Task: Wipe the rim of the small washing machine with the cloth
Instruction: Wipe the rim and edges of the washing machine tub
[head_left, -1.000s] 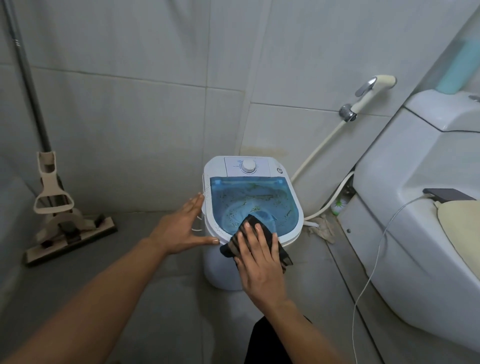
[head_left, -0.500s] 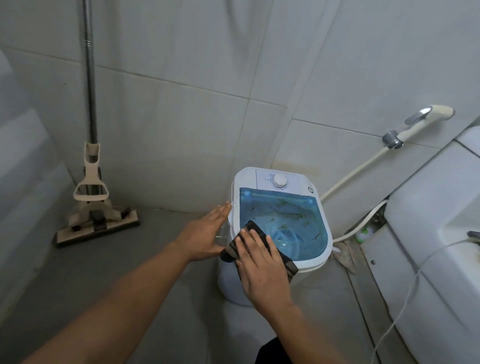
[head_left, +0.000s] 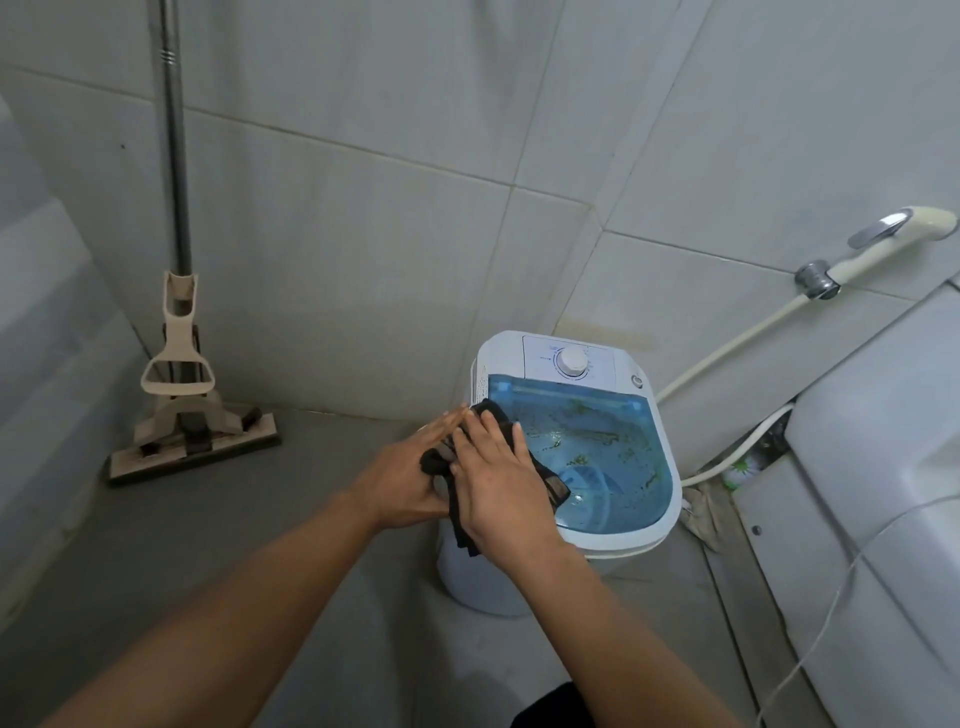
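A small white washing machine (head_left: 670, 486) stands on the floor by the tiled wall. Its clear blue lid is speckled with greenish dirt, and a white dial sits at the back. My right hand (head_left: 501, 483) lies flat on a dark cloth (head_left: 551, 482), pressing it onto the machine's left rim. The cloth drapes over the rim's edge and down the side. My left hand (head_left: 410, 480) rests open against the machine's left side, its fingers touching the cloth's edge.
A squeeze mop (head_left: 179, 415) leans in the left corner. A bidet sprayer (head_left: 883, 247) with its hose hangs on the wall at right. A white toilet (head_left: 883, 467) fills the right side, with a thin white cable (head_left: 810, 644) over it. Grey floor lies in front.
My right hand has slid the cloth from the front rim to the left rim and toward the back. My left hand stayed on the machine's side. The camera turned left.
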